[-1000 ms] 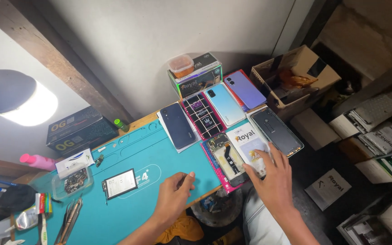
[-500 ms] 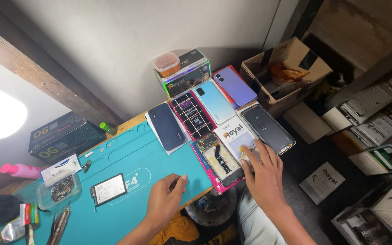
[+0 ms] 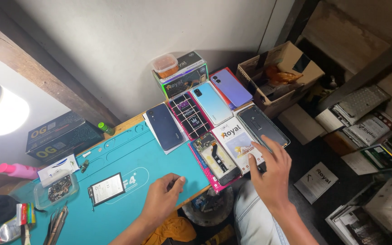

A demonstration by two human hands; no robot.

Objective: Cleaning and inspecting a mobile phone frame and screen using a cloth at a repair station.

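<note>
1. Surface (image 3: 114,131) of wood, seen from above, mostly covered by a teal work mat (image 3: 132,159), with a pale wall behind it.
2. The left hand (image 3: 162,199) rests palm down on the mat near its front edge, fingers loosely curled and holding nothing.
3. The right hand (image 3: 271,174) hovers with fingers spread over the right end of the surface, its fingertips at the lower edge of a white printed box (image 3: 239,143) and just beside a dark phone (image 3: 262,124) lying face down.
4. Left of the white box lies an opened phone (image 3: 216,159) with its insides showing, on a pink tray.
5. Behind these, in a fanned row: a dark blue phone (image 3: 164,127), a black case with a grid pattern (image 3: 189,115), a light blue phone (image 3: 212,102) and a purple phone (image 3: 231,87).
6. A dark box (image 3: 184,79) stands against the wall with a small lidded tub (image 3: 165,65) of orange contents on top.
7. On the mat, left of the left hand and well apart from it, lies a small flat rectangular part (image 3: 106,188).
8. Farther left sit a clear tray of small metal parts (image 3: 56,190), a pink bottle (image 3: 17,170) and a black box (image 3: 62,134).
9. A bright lamp (image 3: 1,111) glares at the left edge.
10. To the right, below the surface, stand a cardboard box (image 3: 280,75) and stacks of papers.
</note>
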